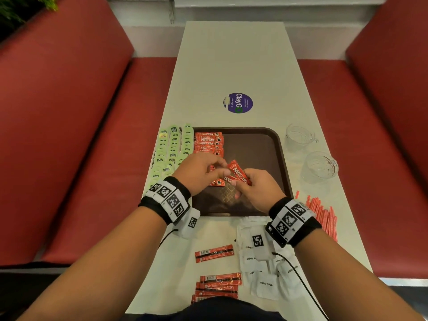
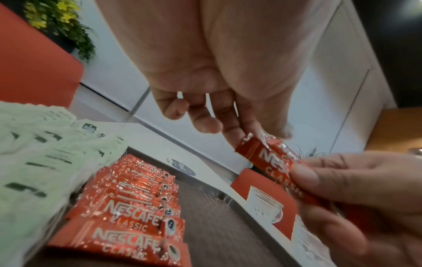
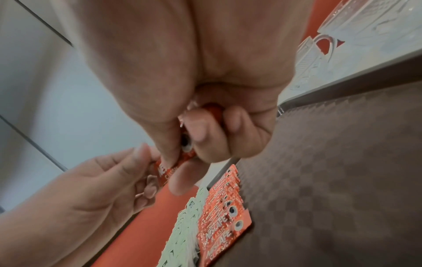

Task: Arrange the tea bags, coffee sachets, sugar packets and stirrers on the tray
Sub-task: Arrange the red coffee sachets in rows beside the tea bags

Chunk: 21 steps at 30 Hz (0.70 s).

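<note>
Both hands hover over the brown tray [image 1: 259,149]. My right hand [image 1: 239,184] grips a small bunch of red coffee sachets [image 1: 239,172], with fingers curled round them [image 3: 206,137]. My left hand [image 1: 221,169] pinches the far end of one held sachet [image 2: 269,159] between thumb and fingertips. A neat row of coffee sachets [image 1: 209,143] lies along the tray's left side. Green tea bags [image 1: 172,150] are lined up just left of that row. White sugar packets [image 1: 266,272] and red-striped stirrers [image 1: 324,216] lie on the table.
More loose coffee sachets [image 1: 217,286] lie on the white table near me. Two glass cups [image 1: 320,167] stand right of the tray, and a round sticker [image 1: 238,103] is beyond it. Red benches flank the table. The tray's right half is bare.
</note>
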### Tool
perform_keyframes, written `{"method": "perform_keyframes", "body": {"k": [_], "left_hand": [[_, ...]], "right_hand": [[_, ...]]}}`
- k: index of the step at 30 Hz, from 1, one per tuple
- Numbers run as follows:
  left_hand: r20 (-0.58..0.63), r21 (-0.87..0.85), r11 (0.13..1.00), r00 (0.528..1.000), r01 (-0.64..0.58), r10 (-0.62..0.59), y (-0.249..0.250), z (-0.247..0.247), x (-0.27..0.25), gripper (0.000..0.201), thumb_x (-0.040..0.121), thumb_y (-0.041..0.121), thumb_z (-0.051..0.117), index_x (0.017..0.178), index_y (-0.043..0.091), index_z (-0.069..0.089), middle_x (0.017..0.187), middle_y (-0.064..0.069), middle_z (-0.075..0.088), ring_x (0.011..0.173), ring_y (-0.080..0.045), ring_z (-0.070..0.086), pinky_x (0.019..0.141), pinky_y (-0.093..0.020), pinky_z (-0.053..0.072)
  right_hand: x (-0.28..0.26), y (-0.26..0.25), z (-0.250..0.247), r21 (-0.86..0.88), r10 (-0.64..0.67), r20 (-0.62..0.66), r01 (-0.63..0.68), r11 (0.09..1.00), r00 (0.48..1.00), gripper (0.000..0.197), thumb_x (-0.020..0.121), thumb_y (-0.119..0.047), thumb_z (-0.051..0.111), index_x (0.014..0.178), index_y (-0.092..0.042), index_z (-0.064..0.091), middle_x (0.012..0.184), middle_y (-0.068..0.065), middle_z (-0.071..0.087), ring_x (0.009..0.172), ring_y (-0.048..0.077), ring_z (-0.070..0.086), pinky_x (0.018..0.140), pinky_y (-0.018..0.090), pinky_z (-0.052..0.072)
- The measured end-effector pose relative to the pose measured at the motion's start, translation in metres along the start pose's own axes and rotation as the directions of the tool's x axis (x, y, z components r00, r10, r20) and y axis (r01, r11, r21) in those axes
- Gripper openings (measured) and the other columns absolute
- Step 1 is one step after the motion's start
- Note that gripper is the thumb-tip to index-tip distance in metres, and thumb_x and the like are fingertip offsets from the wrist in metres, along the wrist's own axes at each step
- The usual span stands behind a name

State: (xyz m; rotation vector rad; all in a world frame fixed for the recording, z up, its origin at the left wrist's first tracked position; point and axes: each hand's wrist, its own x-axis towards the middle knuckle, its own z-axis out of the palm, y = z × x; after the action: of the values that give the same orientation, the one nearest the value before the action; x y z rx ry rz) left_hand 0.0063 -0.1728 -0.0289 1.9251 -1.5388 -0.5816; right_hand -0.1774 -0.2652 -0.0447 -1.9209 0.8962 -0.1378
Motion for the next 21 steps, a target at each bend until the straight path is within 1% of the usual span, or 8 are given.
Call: {"method": "perform_keyframes", "body": {"k": [2,5,9,12,14,17,19,21], "left_hand": [[0.016,0.043,0.999,1.000,-0.016,0.015,0.000,-0.001,-0.003,0.007,0.090,0.033,0.071,0.090,0.026,0.074,0.079,0.018,0.063,0.074,0.007,0.053,0.067,-0.018,0.036],[-0.028,0.057,0.996,0.998,0.062,-0.060,-0.008,-0.004,-0.007,0.009,0.092,0.031,0.068,0.088,0.025,0.072,0.082,0.014,0.066,0.078,0.001,0.057,0.073,-0.026,0.045],[0.010,0.053,0.993,0.994,0.106,-0.107,-0.014,-0.007,-0.014,0.005,0.092,0.029,0.069,0.087,0.027,0.070,0.076,0.018,0.061,0.073,0.001,0.053,0.070,-0.026,0.041],[0.038,0.079,0.993,0.995,0.093,-0.096,-0.014,-0.010,-0.017,0.001,0.089,0.027,0.072,0.089,0.028,0.073,0.074,0.022,0.058,0.073,0.006,0.052,0.068,-0.016,0.037],[0.018,0.128,0.985,0.993,0.117,-0.120,-0.020,-0.010,-0.016,0.004,0.090,0.028,0.071,0.087,0.030,0.072,0.076,0.021,0.059,0.075,0.003,0.053,0.071,-0.021,0.038],[-0.028,0.195,0.947,0.967,0.255,-0.255,-0.038,-0.004,-0.011,0.009,0.092,0.031,0.068,0.083,0.030,0.068,0.082,0.014,0.066,0.081,-0.010,0.060,0.083,-0.029,0.047],[0.026,0.265,0.897,0.928,0.353,-0.372,-0.047,0.002,-0.010,0.008,0.091,0.032,0.068,0.084,0.028,0.069,0.085,0.009,0.069,0.082,-0.015,0.064,0.085,-0.034,0.053],[0.074,0.356,0.852,0.898,0.383,-0.434,-0.052,0.009,-0.009,0.007,0.090,0.033,0.068,0.085,0.029,0.069,0.088,0.008,0.069,0.086,-0.017,0.065,0.085,-0.036,0.054]], "right_hand": [[0.001,-0.002,0.000,-0.001,-0.007,0.007,0.007,1.000,1.000,0.018,0.094,-0.036,0.068,0.095,-0.019,0.064,0.076,-0.002,0.073,0.064,0.003,0.066,0.067,0.025,0.050],[0.002,-0.003,-0.002,-0.044,-0.026,-0.015,0.026,0.999,1.000,0.018,0.088,-0.035,0.075,0.096,-0.026,0.062,0.083,-0.007,0.068,0.078,0.006,0.065,0.076,0.026,0.055],[0.003,-0.002,-0.005,-0.047,-0.053,-0.027,0.052,0.998,0.998,0.012,0.092,-0.032,0.071,0.085,-0.030,0.061,0.075,-0.008,0.064,0.070,0.005,0.061,0.070,0.026,0.049],[0.004,-0.003,-0.004,-0.062,-0.055,-0.002,0.055,0.997,0.998,0.013,0.094,-0.033,0.069,0.083,-0.030,0.062,0.069,-0.009,0.062,0.060,0.001,0.057,0.063,0.022,0.044],[0.006,-0.002,-0.003,-0.081,-0.051,-0.032,0.048,0.996,0.998,0.016,0.096,-0.035,0.065,0.084,-0.026,0.063,0.069,-0.008,0.060,0.061,0.004,0.055,0.062,0.025,0.045],[0.009,-0.001,-0.003,-0.095,-0.041,-0.106,0.031,0.995,0.994,0.024,0.102,-0.033,0.052,0.085,-0.016,0.057,0.073,-0.003,0.059,0.065,0.014,0.053,0.067,0.037,0.047],[0.010,0.000,-0.003,-0.064,-0.013,-0.111,0.006,0.998,0.994,0.024,0.103,-0.030,0.047,0.088,-0.014,0.055,0.076,0.001,0.060,0.066,0.016,0.053,0.067,0.037,0.044],[0.009,0.001,-0.004,-0.037,0.014,-0.093,-0.018,0.999,0.996,0.022,0.104,-0.029,0.046,0.093,-0.012,0.055,0.079,0.004,0.061,0.067,0.017,0.053,0.067,0.038,0.045]]}}
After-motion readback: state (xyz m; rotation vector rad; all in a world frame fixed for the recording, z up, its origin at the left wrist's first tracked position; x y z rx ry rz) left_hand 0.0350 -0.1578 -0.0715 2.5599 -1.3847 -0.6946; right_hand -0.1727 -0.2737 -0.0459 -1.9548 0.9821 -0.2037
